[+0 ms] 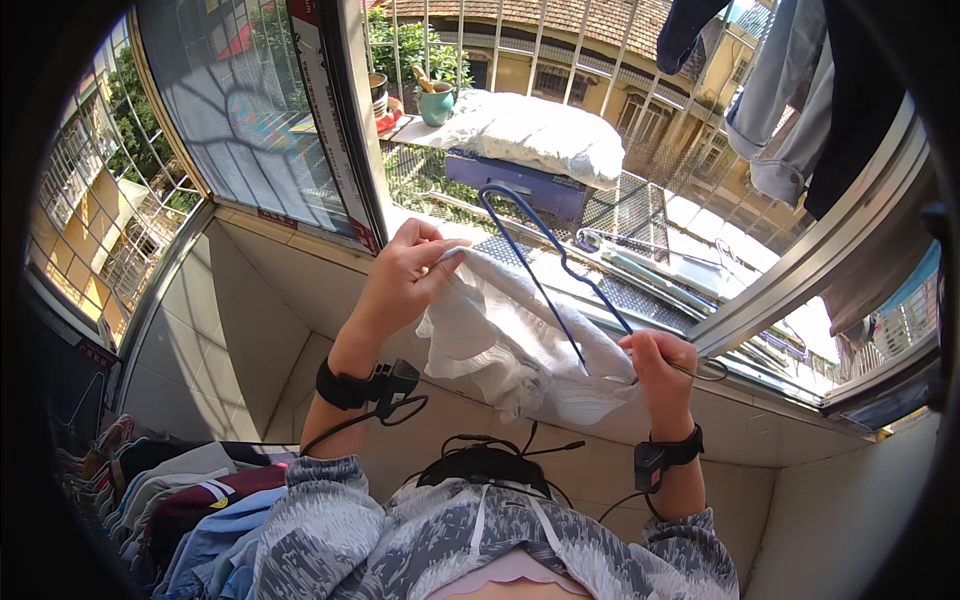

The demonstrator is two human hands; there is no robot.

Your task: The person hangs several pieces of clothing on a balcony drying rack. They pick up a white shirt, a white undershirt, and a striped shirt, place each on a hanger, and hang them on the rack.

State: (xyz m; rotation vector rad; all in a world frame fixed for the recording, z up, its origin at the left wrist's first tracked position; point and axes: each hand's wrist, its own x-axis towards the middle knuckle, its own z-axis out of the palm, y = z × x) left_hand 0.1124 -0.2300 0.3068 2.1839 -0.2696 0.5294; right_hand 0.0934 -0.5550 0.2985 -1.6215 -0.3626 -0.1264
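A thin white garment [500, 330] hangs bunched between my two hands in front of the open window. My left hand [415, 270] is closed, pinching the garment's upper edge between thumb and fingers. My right hand [660, 368] is closed around a blue clothes hanger [545, 228], and a thin wire curve sticks out to the right of that fist. The hanger's rounded end points up and away, while its lower bar reaches down to the cloth. Whether my right fingers also grip the cloth, I cannot tell.
Beyond the sill, a barred ledge holds a green pot [436, 104], a blue box [515, 183] under a white plastic-covered bundle [540, 135], and metal poles. Jeans [785, 100] hang at upper right. Several garments on hangers [200, 500] fill the lower left. A window pane [250, 110] stands left.
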